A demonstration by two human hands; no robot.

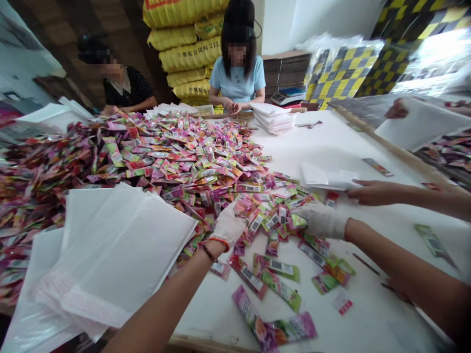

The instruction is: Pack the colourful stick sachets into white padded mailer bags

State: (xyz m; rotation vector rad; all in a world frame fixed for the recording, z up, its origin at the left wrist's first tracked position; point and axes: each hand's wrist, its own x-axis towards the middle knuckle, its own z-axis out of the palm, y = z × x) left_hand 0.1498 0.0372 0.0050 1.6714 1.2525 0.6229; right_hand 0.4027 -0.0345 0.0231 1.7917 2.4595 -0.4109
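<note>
A big heap of small colourful printed packets (184, 147) spreads over the white table. My left hand (228, 226), in a white knit glove with an orange cuff edge, reaches into the near edge of the heap, its fingers closed on a pink packet (243, 208). Opposite it, my right hand (324, 219), gloved too, has its fingers curled over a green-yellow packet (299, 221). Several packets lie between the hands. Nearer to me, loose packets such as a red one (248, 277) and a purple one (252, 314) lie scattered.
White plastic bags (125, 245) lie at the near left. Another person's hand (371, 192) touches a white bag (327, 177) on the right. Across the table, one person (237, 73) sits by a bag stack (274, 120); another person (127, 86) is further left.
</note>
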